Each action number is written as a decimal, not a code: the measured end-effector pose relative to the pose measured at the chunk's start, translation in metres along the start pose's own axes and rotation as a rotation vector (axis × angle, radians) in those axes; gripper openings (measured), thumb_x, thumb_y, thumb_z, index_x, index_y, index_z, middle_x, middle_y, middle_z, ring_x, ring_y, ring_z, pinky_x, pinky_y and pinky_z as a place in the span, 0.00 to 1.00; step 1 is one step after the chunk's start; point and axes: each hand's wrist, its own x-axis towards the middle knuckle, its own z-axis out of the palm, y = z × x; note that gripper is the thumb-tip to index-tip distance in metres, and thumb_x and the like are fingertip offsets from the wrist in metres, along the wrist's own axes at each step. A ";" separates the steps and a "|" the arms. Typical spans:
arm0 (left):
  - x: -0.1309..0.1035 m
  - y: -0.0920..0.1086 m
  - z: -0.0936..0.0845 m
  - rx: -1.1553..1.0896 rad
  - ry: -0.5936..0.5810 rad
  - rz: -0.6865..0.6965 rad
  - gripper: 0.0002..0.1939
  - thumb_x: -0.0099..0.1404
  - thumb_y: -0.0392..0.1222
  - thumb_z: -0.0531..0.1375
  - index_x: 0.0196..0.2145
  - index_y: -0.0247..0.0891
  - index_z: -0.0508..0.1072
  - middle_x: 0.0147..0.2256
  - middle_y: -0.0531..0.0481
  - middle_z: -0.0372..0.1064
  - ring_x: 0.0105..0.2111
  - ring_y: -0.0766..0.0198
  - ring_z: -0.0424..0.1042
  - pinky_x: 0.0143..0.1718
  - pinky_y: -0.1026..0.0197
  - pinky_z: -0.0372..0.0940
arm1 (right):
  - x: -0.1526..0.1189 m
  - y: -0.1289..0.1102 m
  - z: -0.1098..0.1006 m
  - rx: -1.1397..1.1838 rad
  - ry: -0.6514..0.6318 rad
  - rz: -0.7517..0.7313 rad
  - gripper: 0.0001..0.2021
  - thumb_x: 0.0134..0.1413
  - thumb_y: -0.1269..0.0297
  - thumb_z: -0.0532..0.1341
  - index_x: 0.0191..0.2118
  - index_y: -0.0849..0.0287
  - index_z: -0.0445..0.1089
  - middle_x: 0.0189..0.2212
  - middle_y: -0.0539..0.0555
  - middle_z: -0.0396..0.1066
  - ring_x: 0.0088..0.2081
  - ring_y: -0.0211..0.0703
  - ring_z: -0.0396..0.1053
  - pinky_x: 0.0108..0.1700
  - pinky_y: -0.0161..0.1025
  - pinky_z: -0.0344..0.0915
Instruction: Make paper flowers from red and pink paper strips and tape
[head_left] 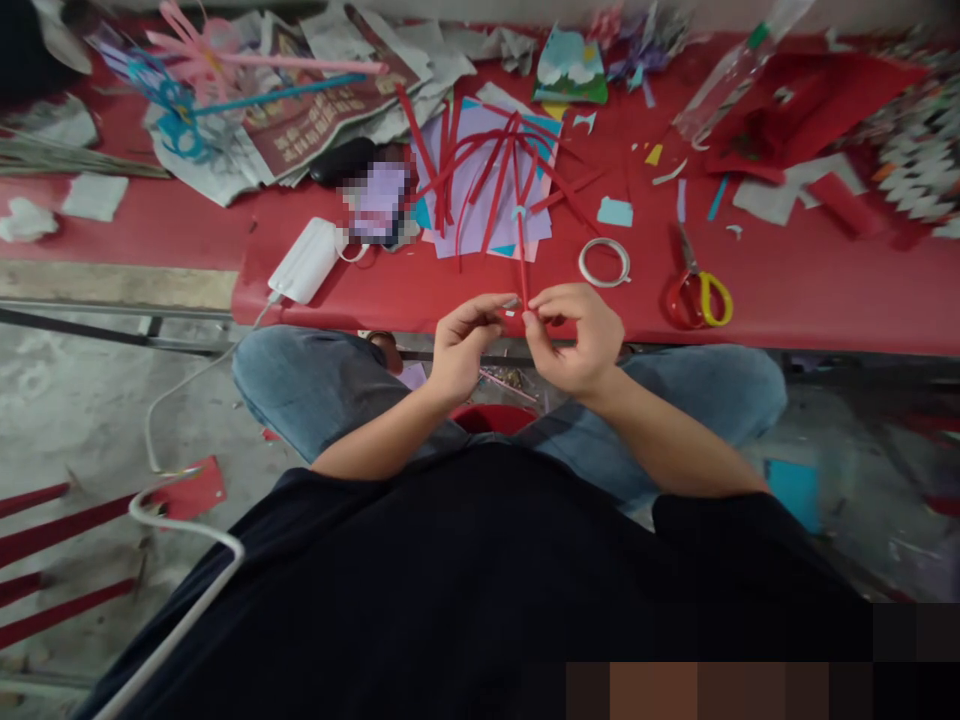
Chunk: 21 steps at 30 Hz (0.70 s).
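Note:
Near the front edge of the red table, my right hand [576,335] pinches the lower end of a thin red stem [523,262]. From the stem's top, narrow red paper strips [499,165] fan out and droop over the stacked paper. A small light-blue piece [519,212] sits partway up the stem. My left hand [466,345] is close beside the stem's lower end, its fingers curled. At its index fingertip shows a tiny greyish bit [511,302], too small to name. A small white scrap [510,314] lies just below that fingertip.
Lilac and blue paper sheets [450,225] lie beneath the strips. To the right are a tape roll [604,262] and scissors [697,290] with red and yellow handles. A white power bank [306,262] with a cable and a phone [381,200] lie left. A red bin [495,418] stands below.

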 end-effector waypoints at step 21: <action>-0.014 0.006 0.000 0.422 -0.286 0.442 0.32 0.77 0.38 0.58 0.74 0.61 0.74 0.55 0.47 0.82 0.46 0.57 0.81 0.49 0.50 0.80 | -0.009 -0.003 -0.017 0.037 -0.083 0.068 0.12 0.70 0.64 0.67 0.38 0.48 0.62 0.38 0.50 0.83 0.31 0.45 0.78 0.30 0.47 0.76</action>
